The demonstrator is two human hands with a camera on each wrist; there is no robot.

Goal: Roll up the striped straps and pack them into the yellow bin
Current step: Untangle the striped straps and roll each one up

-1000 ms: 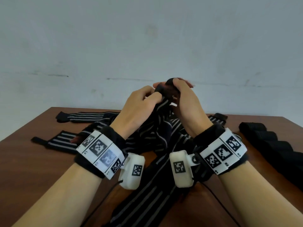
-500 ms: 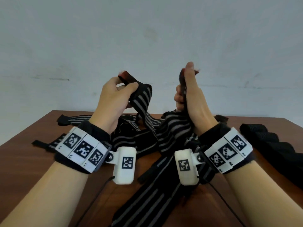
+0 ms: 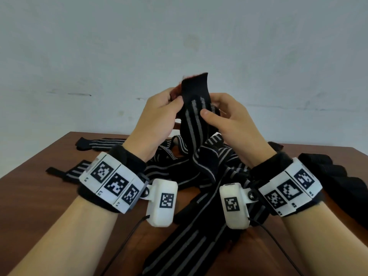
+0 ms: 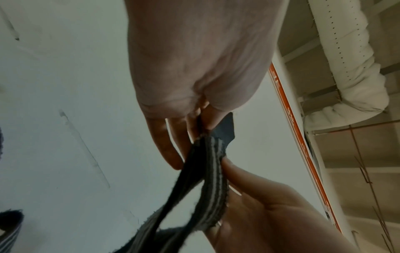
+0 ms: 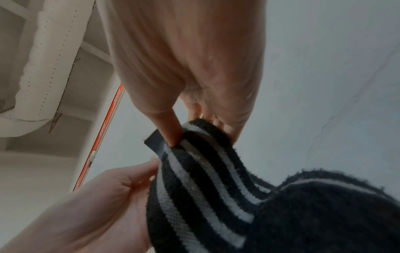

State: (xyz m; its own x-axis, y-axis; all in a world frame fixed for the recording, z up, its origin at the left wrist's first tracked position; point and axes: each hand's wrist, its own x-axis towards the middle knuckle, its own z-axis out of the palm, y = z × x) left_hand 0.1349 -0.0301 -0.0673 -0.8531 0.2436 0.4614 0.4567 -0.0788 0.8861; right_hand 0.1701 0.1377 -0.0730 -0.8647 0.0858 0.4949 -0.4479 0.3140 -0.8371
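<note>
Both hands hold one black strap with grey stripes point(image 3: 196, 108) up above the table, its plain black end pointing upward. My left hand point(image 3: 175, 99) pinches its left edge. The thumb of my right hand point(image 3: 211, 111) presses on the striped face, with the fingers behind it. The strap point(image 4: 208, 179) hangs down from the fingers in the left wrist view. In the right wrist view the strap point(image 5: 205, 179) bends over under the right thumb. Its lower part runs into a tangled pile of striped straps point(image 3: 201, 168) on the brown table point(image 3: 29, 196). No yellow bin is in view.
Two more striped straps lie flat at the table's far left point(image 3: 99, 144) and left point(image 3: 73, 172). A stack of plain black straps point(image 3: 338, 176) sits at the right edge. One long striped strap point(image 3: 185, 248) runs toward me between my forearms. A pale wall stands behind the table.
Half a second ago my hands were apart, each holding up strap material. They have come back together and now both hold one strap end upright.
</note>
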